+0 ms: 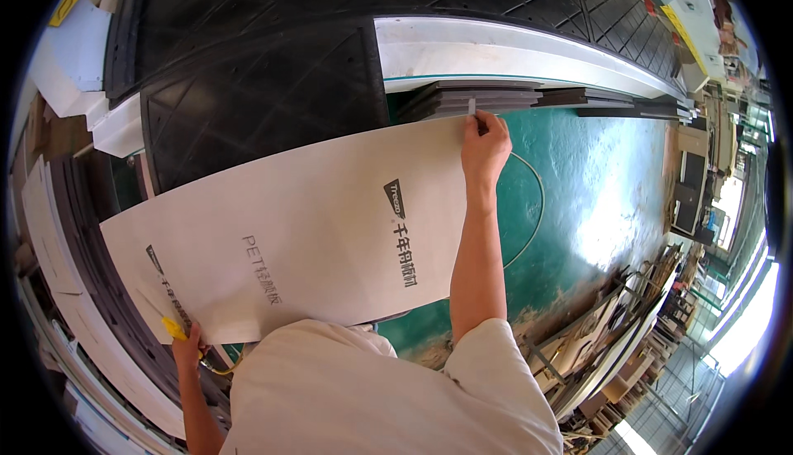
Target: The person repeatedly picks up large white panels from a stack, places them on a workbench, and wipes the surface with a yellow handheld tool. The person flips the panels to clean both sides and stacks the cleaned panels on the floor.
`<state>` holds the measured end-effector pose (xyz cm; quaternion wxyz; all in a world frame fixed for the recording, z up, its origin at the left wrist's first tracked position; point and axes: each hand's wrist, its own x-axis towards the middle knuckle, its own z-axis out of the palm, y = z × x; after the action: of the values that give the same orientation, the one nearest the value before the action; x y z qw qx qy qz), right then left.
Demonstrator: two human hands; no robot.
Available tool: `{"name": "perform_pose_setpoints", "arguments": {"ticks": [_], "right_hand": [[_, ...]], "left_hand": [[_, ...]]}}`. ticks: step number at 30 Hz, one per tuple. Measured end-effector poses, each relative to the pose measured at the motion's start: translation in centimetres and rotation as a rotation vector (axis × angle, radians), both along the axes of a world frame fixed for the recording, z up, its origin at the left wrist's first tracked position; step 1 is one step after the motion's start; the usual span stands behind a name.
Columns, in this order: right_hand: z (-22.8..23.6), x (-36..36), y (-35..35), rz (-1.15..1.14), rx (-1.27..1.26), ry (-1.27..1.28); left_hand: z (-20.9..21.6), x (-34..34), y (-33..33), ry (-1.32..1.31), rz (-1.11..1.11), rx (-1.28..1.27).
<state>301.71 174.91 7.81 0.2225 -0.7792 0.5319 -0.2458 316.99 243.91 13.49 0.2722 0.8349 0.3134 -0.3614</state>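
Observation:
A large pale board [322,199] with dark printing lies slantwise in front of my body. My left hand [190,346] is closed round a yellow air blow gun [173,328] at the board's near left corner. The gun's thin nozzle points up and left over the board. At the far right corner my right hand [486,147] has its fingers pinched together. A short, light grey strip-like piece [472,106] sticks out past these fingertips; its kind is too small to tell. The right forearm passes along the board's right edge.
Beyond the board stands a black-topped work surface [264,108] with a white beam [496,50]. Dark grey panels [471,98] are stacked at its foot. A pale hose [541,199] curves over the green floor [578,182]. Boards [607,347] lean at right; more panels [83,290] stand at left.

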Motion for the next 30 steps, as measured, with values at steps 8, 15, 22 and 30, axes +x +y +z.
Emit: {"name": "perform_pose_setpoints", "arguments": {"ticks": [8, 15, 22, 30], "right_hand": [[-1.0, 0.6, -0.1, -0.046, -0.118, 0.036], [-0.9, 2.6, 3.8, 0.149, -0.197, 0.07], [-0.9, 9.8, 15.2, 0.481, 0.051, -0.06], [-1.2, 1.0, 1.9, 0.12, -0.29, 0.102]], "left_hand": [[0.0, 0.1, 0.8, 0.007, 0.013, -0.053], [-0.2, 0.2, 0.4, -0.002, -0.036, 0.07], [0.4, 0.7, -0.2, 0.033, -0.009, 0.084], [0.6, 0.8, 0.4, 0.049, -0.048, 0.069]]}}
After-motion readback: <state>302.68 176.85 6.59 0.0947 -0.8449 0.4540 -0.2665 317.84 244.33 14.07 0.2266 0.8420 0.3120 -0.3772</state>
